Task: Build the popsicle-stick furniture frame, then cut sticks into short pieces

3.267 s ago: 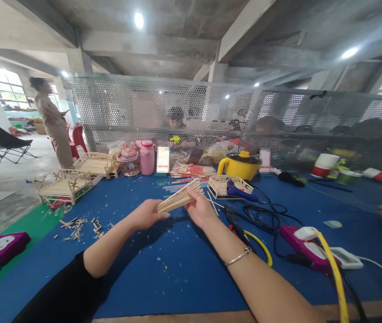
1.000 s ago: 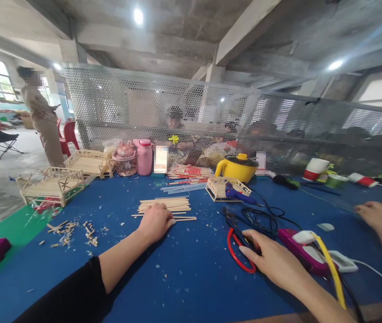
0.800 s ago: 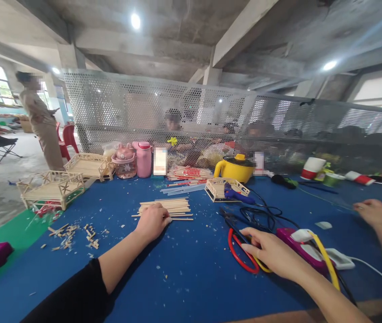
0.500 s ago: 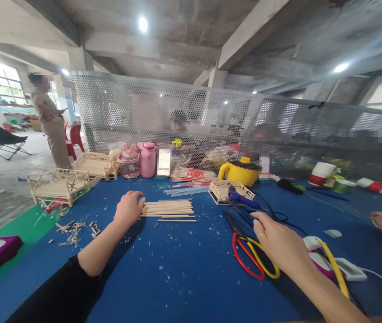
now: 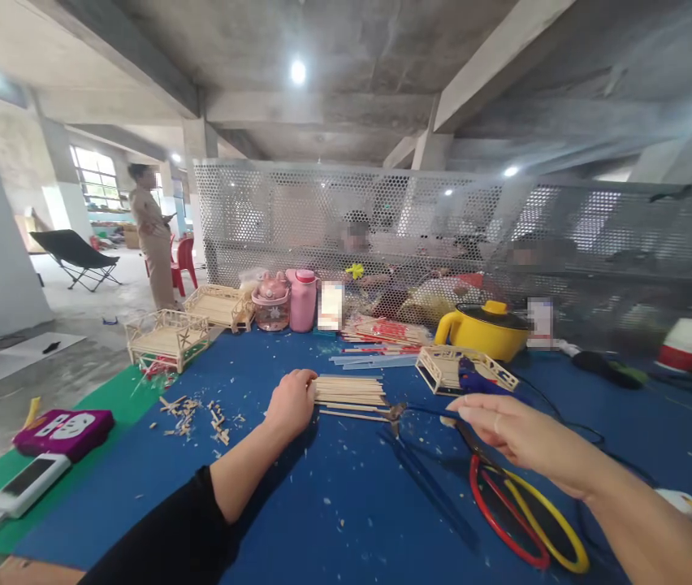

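- The right hand (image 5: 513, 435) is nearest, fingers stretched out almost straight and close together, thumb tucked underneath. It grips a pair of scissors (image 5: 508, 508) around the middle. The red and yellow handle loops hang back below the wrist, and the dark tips point away to its left.
- The blue table cover (image 5: 334, 512) under both hands is speckled with small wood chips.
- The left hand (image 5: 290, 404), in a black sleeve (image 5: 169, 544), lies knuckles-up on the cover with its fingers curled down. It touches the near end of a flat stack of wooden sticks (image 5: 349, 392). The fingertips are hidden, so I cannot tell whether it pinches any stick.
- The stack stretches from the left hand towards the right hand, and the scissor tips are just beside its far end.
- A scatter of wood offcuts (image 5: 193, 410) lies to the left of the left hand. Further left are a purple box (image 5: 62, 426) and a white device (image 5: 26, 483).
- Just beyond the right hand's fingertips sits a small stick-built frame (image 5: 443, 366) with a blue glue gun (image 5: 473, 379) in it, and past that a yellow pot (image 5: 486, 329).
- Beyond the left hand stand two pink bottles (image 5: 303, 299). To their left are two miniature stick beds (image 5: 167, 335).
- A perforated metal screen (image 5: 297, 219) closes the far edge, with seated people blurred behind it.
- A standing person (image 5: 154, 236) is far off to the left.
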`<state>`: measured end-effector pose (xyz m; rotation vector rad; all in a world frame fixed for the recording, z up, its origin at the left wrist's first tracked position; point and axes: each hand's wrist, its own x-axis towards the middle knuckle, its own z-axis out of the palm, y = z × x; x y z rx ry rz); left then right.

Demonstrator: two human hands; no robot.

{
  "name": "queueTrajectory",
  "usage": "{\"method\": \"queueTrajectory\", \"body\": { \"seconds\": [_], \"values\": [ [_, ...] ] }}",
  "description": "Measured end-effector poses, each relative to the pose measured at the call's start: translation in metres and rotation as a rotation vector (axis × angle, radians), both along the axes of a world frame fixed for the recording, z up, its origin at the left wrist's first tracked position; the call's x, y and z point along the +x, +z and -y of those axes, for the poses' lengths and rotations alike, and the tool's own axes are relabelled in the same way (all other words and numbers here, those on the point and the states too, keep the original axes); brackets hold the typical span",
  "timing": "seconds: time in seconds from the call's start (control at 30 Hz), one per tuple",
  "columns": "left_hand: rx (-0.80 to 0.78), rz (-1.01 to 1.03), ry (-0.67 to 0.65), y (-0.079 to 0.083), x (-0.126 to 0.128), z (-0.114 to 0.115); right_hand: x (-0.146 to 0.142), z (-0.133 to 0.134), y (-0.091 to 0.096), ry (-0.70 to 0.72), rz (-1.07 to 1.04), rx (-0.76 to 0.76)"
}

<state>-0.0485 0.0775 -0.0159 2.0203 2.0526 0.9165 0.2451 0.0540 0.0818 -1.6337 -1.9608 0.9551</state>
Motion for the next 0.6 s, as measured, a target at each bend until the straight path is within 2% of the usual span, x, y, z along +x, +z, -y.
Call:
{"method": "queueTrajectory", "body": {
  "seconds": [0.13, 0.2, 0.3, 0.47, 0.53, 0.6],
  "values": [
    [-0.008, 0.003, 0.030, 0.002, -0.006, -0.001, 0.007, 0.000, -0.030, 0.073, 0.077, -0.081],
    [-0.034, -0.019, 0.018, 0.002, -0.007, 0.000, 0.010, 0.006, -0.037, 0.090, 0.109, -0.107],
    [-0.087, -0.073, 0.011, 0.000, -0.006, 0.001, 0.020, 0.018, -0.030, 0.063, 0.154, -0.074],
    [-0.130, -0.147, 0.054, -0.002, -0.010, 0.002, 0.033, 0.027, -0.002, -0.072, 0.363, 0.190],
    [-0.147, -0.171, 0.066, -0.001, -0.014, 0.003, 0.027, 0.029, 0.000, -0.105, 0.481, 0.267],
    [-0.169, -0.190, 0.062, -0.001, -0.018, 0.003, 0.010, 0.036, -0.007, -0.107, 0.594, 0.290]
  ]
}}
